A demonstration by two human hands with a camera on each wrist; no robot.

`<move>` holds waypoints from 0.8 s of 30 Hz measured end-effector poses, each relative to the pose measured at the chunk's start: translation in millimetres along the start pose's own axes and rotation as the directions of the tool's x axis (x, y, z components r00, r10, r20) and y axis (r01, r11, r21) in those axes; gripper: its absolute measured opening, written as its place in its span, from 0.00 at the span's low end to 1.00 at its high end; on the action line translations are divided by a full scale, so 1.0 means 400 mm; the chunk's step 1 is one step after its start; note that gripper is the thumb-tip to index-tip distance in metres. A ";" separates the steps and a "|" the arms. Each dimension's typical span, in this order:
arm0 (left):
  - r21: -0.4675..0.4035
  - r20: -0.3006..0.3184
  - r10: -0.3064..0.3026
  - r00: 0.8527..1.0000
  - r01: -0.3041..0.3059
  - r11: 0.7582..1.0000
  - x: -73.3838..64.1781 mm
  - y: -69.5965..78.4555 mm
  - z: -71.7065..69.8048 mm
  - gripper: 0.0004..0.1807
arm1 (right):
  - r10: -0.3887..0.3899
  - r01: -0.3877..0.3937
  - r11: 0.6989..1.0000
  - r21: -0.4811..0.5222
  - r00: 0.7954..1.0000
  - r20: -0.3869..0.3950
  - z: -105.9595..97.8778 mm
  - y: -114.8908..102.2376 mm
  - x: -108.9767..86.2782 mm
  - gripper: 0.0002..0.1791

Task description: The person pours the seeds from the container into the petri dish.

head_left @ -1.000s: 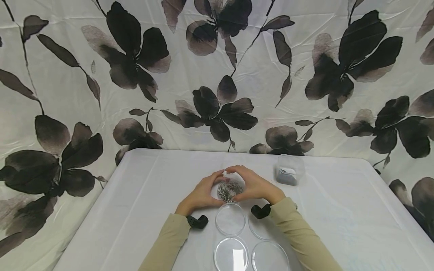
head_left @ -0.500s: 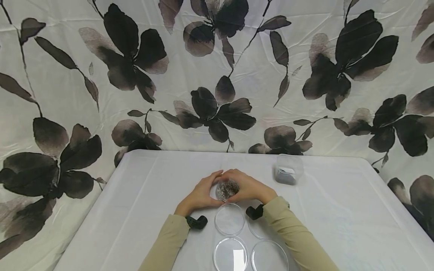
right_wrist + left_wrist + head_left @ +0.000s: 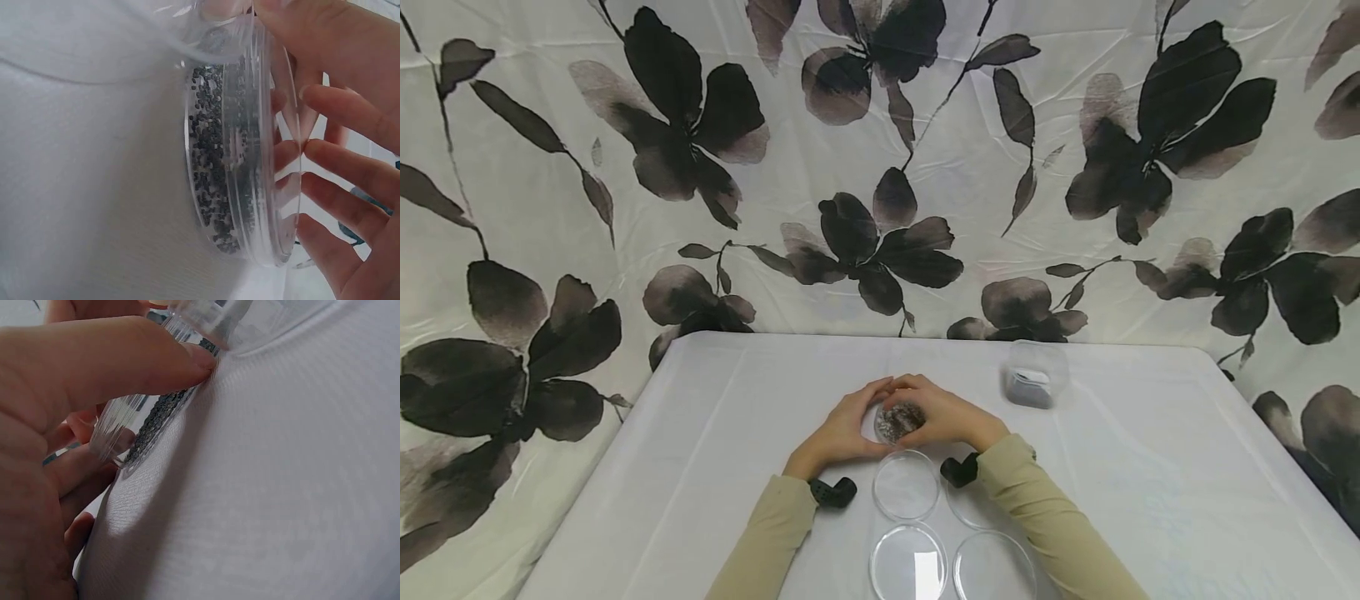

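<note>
In the head view a round clear petri dish (image 3: 891,425) holding small dark granules stands on the white table between both hands. My left hand (image 3: 838,429) grips its left side; in the left wrist view the thumb (image 3: 150,359) presses along the near wall, fingers curled round the far side. From the right, my right hand (image 3: 951,414) reaches over the dish, its thumb and fingers round the edge of the clear lid (image 3: 278,206), which lies over the dish in the right wrist view. Granules (image 3: 209,156) show through the side wall. Part of the dish is hidden behind the right hand.
Several clear round dishes or lids stand just in front of the hands, among them one near dish (image 3: 907,486) and another (image 3: 908,562) closer to the body. A clear box (image 3: 1033,375) with grey contents is at the back right. Behind the table (image 3: 722,400) hangs a floral cloth.
My right hand has moved left and in over the dish, covering more of it and coming nearer the left hand. The left hand has stayed nearly still.
</note>
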State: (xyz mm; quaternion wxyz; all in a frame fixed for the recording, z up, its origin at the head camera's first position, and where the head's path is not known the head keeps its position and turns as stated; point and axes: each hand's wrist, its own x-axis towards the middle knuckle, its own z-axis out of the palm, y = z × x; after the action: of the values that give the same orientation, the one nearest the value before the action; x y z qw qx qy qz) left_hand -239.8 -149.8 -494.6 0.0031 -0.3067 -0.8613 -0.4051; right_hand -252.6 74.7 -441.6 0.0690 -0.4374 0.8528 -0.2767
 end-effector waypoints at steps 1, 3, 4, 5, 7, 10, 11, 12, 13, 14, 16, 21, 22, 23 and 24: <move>0.000 -0.002 -0.005 1.000 0.005 1.000 0.000 0.001 0.000 0.57 | 0.002 -0.002 1.000 -0.002 1.000 0.003 -0.001 0.000 -0.001 0.27; 0.001 -0.008 -0.008 1.000 0.008 1.000 0.000 0.002 0.001 0.57 | 0.005 -0.005 1.000 -0.005 1.000 0.008 -0.006 -0.002 -0.003 0.27; 0.001 -0.007 -0.011 1.000 0.011 1.000 0.000 0.002 0.001 0.57 | 0.005 -0.005 1.000 -0.008 1.000 0.006 -0.009 -0.004 -0.005 0.27; 0.000 -0.006 -0.012 1.000 0.012 1.000 0.001 0.002 0.001 0.57 | 0.001 -0.001 1.000 -0.012 1.000 0.003 -0.012 -0.004 -0.007 0.28; -0.001 0.001 -0.023 1.000 0.023 1.000 0.003 0.002 0.001 0.57 | 0.001 -0.001 1.000 -0.011 1.000 0.003 -0.022 -0.008 -0.010 0.27; -0.004 0.017 -0.034 0.999 0.034 0.999 0.006 0.003 -0.002 0.56 | 0.006 -0.006 1.000 -0.012 1.000 -0.008 -0.039 -0.015 -0.015 0.27; -0.004 0.024 -0.038 0.999 0.038 0.999 0.007 0.003 -0.003 0.56 | 0.011 -0.012 1.000 -0.007 1.000 -0.013 -0.046 -0.017 -0.017 0.27; -0.003 0.029 -0.042 0.999 0.043 0.999 0.007 0.003 -0.005 0.56 | 0.020 -0.020 1.000 -0.003 1.000 -0.017 -0.053 -0.020 -0.019 0.27; -0.005 0.035 -0.044 0.998 0.044 0.999 0.008 0.003 -0.007 0.56 | 0.025 -0.025 1.000 0.000 0.999 -0.023 -0.060 -0.023 -0.021 0.27; -0.009 0.039 -0.045 0.998 0.045 0.999 0.008 0.003 -0.009 0.56 | 0.034 -0.034 0.999 0.008 0.999 -0.029 -0.068 -0.025 -0.023 0.27; -0.014 0.059 -0.037 0.998 0.037 0.999 0.009 0.002 -0.013 0.56 | 0.040 -0.039 0.999 0.008 0.998 -0.042 -0.085 -0.028 -0.030 0.28; -0.036 0.121 -0.078 0.990 0.083 0.996 -0.003 0.001 -0.033 0.56 | 0.039 -0.038 0.999 0.009 0.994 -0.100 -0.136 -0.031 -0.052 0.27; -0.037 0.135 -0.098 0.986 0.104 0.994 -0.009 0.002 -0.039 0.56 | 0.041 -0.040 0.999 0.013 0.993 -0.114 -0.146 -0.031 -0.057 0.27; -0.042 0.142 -0.112 0.983 0.119 0.992 -0.016 0.002 -0.044 0.56 | 0.042 -0.041 0.999 0.016 0.991 -0.131 -0.156 -0.030 -0.062 0.27; -0.044 0.146 -0.124 0.982 0.131 0.990 -0.023 0.002 -0.049 0.56 | 0.041 -0.040 0.999 0.014 0.989 -0.145 -0.165 -0.029 -0.068 0.27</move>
State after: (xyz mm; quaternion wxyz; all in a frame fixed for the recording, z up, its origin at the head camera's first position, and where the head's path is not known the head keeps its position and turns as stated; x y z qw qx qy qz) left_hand -236.6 -168.1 -483.4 -0.0929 -0.2791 -0.8660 -0.4044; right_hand -251.7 117.8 -383.5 0.0146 -0.3982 0.8628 -0.3112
